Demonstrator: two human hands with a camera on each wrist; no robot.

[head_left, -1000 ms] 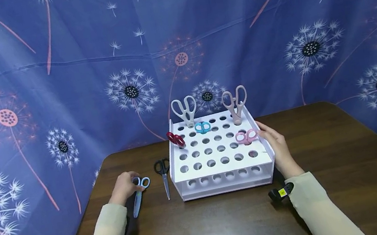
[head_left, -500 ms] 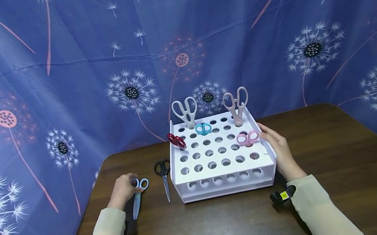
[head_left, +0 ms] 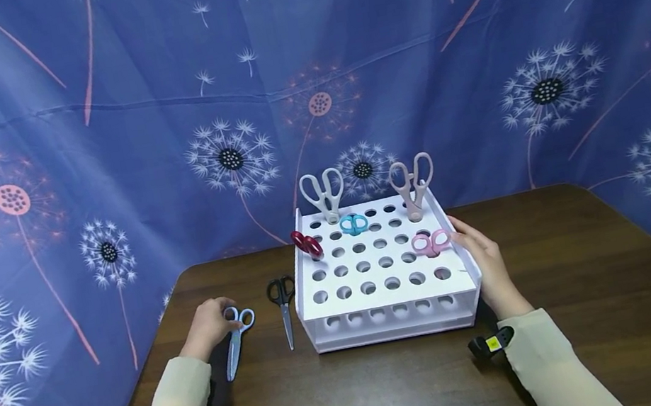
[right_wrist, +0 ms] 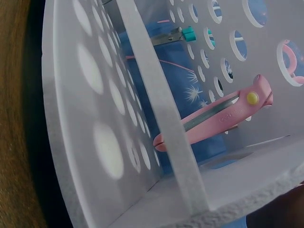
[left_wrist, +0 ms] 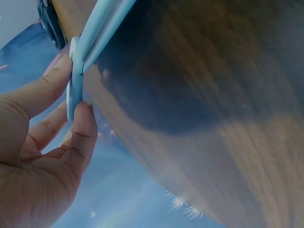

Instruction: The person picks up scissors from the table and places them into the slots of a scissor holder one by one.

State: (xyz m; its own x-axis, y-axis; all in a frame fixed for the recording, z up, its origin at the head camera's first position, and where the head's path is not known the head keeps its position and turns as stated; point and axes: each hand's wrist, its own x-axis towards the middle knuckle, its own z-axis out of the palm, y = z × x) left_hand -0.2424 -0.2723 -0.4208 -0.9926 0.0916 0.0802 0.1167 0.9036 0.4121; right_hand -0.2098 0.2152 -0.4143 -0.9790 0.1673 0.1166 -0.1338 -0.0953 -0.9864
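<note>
My left hand (head_left: 210,325) pinches a pair of light blue scissors (head_left: 235,347) by the handle, blades pointing toward the near side of the table. In the left wrist view, thumb and fingertips (left_wrist: 85,116) sit on either side of the blue handle (left_wrist: 76,92). My right hand (head_left: 488,269) rests against the right side of a white rack (head_left: 381,301) with rows of round holes, fingertips near its top edge. Pink scissors (head_left: 431,243) stand in a hole close to that hand; their closed pink blade (right_wrist: 213,116) hangs inside the rack in the right wrist view.
Black-handled scissors (head_left: 283,303) lie left of the rack. In the rack stand white scissors (head_left: 324,196), beige-pink scissors (head_left: 411,188), small teal scissors (head_left: 354,224) and a dark red-handled pair (head_left: 307,244). A blue dandelion-print cloth (head_left: 207,36) hangs behind the brown table (head_left: 366,404).
My left hand and the light blue scissors have shifted slightly left. The right hand stays at the rack's side. The head view has tilted and turned a little.
</note>
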